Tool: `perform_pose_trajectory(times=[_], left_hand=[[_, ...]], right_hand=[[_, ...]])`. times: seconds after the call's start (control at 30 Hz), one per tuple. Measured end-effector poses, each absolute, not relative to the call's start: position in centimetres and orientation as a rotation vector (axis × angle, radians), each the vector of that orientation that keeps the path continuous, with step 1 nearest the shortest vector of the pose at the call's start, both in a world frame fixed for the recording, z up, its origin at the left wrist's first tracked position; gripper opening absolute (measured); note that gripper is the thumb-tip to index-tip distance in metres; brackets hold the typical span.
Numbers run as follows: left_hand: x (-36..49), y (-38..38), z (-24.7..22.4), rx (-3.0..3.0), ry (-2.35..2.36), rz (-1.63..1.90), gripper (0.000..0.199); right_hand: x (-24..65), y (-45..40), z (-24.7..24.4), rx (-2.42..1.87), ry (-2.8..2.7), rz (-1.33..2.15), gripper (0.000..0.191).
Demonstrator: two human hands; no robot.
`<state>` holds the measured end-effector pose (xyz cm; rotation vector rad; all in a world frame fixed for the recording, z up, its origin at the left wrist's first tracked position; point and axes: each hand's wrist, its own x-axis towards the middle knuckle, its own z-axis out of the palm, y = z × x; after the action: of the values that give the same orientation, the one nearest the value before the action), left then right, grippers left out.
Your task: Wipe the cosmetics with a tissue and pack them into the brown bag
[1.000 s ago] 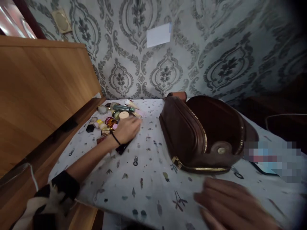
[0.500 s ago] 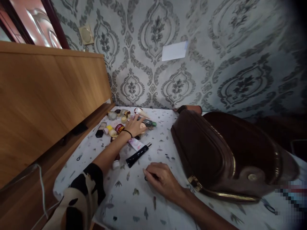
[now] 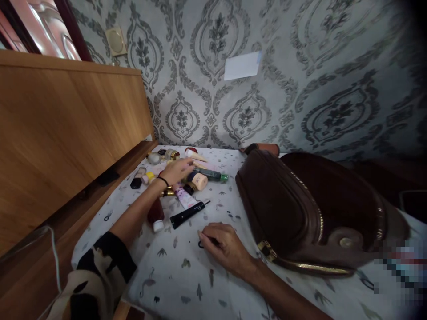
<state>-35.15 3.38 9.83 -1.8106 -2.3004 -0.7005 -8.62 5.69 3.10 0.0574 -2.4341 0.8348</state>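
My left hand [image 3: 178, 171] reaches over a cluster of cosmetics, its fingers stretched out and partly covering several items. By its fingertips lie a dark bottle with a green cap [image 3: 213, 175] and a beige bottle [image 3: 199, 180]. Below the wrist are a pink-and-white floral tube [image 3: 184, 197], a black tube [image 3: 187, 215] and a dark red bottle with a white cap [image 3: 156, 216]. My right hand [image 3: 227, 249] rests on the patterned sheet with curled fingers, thumb against the index finger. Whether it holds anything is hidden. A small black loop [image 3: 200, 244] shows beside its thumb.
A large brown leather bag [image 3: 287, 209] with gold zips stands to the right. Clear jars [image 3: 154, 158], a cream tube [image 3: 196, 154] and a black cap [image 3: 135, 183] lie around the cluster. A wooden panel [image 3: 73, 133] borders the left, with a patterned wall [image 3: 200, 89] behind.
My left hand has drawn back leftward, uncovering the beige bottle and covering the red jar. The green-capped bottle has shifted right. My right hand stays nearly still, and the view has moved slightly.
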Motion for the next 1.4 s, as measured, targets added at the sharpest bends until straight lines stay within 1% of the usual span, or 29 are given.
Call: perform_pose_trajectory(times=[0.17,0.33,0.6,0.8,1.13,1.23,1.4], left_hand=[[-41.2,-0.6,11.9,-1.452,-2.373,-0.823,0.033],[-43.8,-4.5,10.6,-1.297,-2.456,-0.82,0.037],[-41.1,-6.6,7.5,-1.506,-2.457,-0.653,0.04],[-38.2,-7.3,5.8,-1.587,-2.509,-0.42,0.058],[-36.9,-8.4,6.8,-1.805,-2.527,-0.142,0.054],[-37.2,-7.6,7.0,-1.815,-2.535,-0.134,0.054],[-38.3,-5.9,7.3,-1.71,-2.537,-0.216,0.057]], right_hand=[[-8.5,5.7,3.4,0.043,-2.451,0.871,0.039],[-8.5,5.6,3.4,0.049,-2.443,0.869,0.04],[-8.5,5.5,3.5,0.047,-2.45,0.867,0.04],[-8.5,5.6,3.4,0.062,-2.436,0.854,0.04],[-8.5,5.6,2.9,0.068,-2.469,0.791,0.04],[-8.6,5.4,3.0,0.07,-2.482,0.775,0.041],[-8.5,5.2,3.4,0.057,-2.506,0.755,0.041]])
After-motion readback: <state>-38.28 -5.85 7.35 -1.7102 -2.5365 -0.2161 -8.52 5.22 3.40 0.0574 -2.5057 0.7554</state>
